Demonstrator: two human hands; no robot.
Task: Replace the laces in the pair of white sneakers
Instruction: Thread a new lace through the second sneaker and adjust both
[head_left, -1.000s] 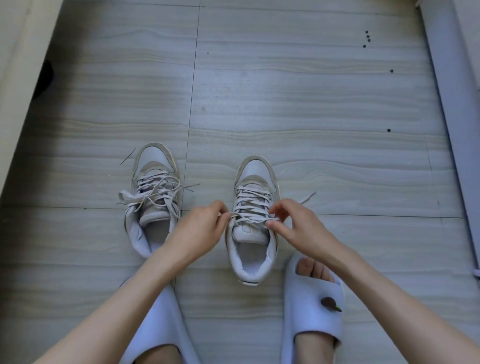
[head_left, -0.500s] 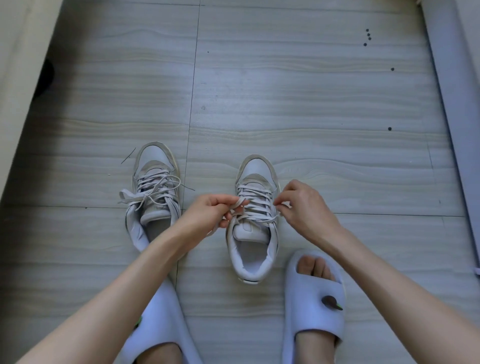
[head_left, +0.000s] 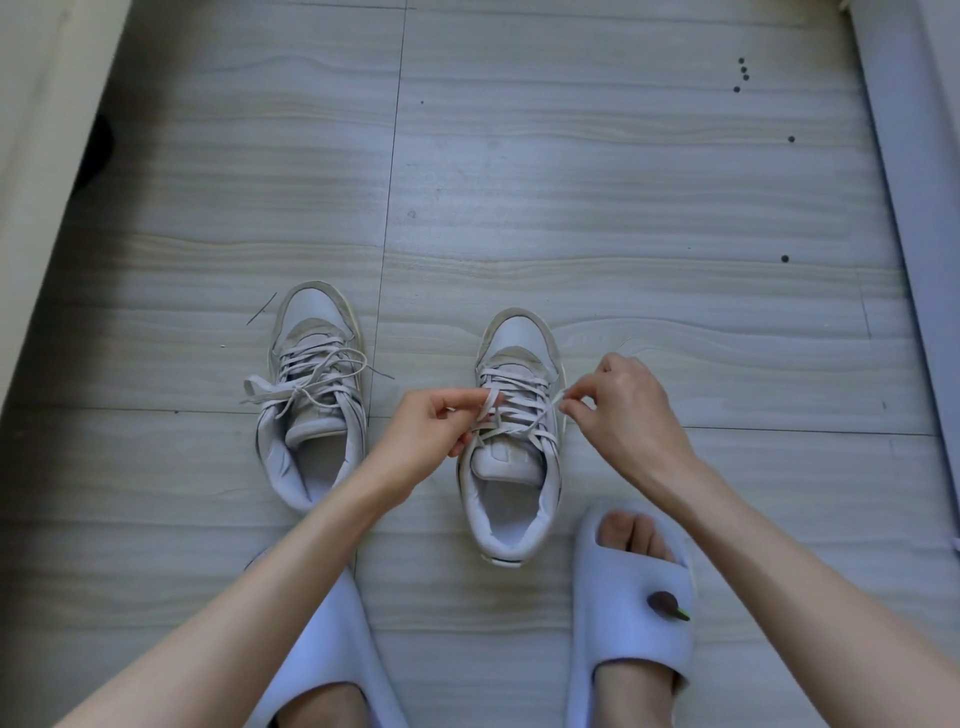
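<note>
Two white sneakers stand on the floor, toes pointing away from me. The right sneaker (head_left: 511, 467) is laced with a flat pale lace (head_left: 514, 402). My left hand (head_left: 428, 434) pinches one end of that lace at the shoe's left side. My right hand (head_left: 621, 415) pinches the other end at the shoe's right side. The left sneaker (head_left: 311, 405) stands apart to the left, its own lace (head_left: 306, 387) loose and tangled over the tongue, with ends trailing onto the floor.
The floor is pale wood-grain tile (head_left: 623, 208). My feet in white slides are near me, one slide (head_left: 631, 608) right beside the right sneaker's heel, the other (head_left: 332, 654) under my left forearm. A wall base (head_left: 31, 130) runs along the left, a white edge (head_left: 914, 208) along the right.
Both hands moved up from the tongue area along the right sneaker and apart, drawing the two lace ends out to the sides. The left sneaker stayed put.
</note>
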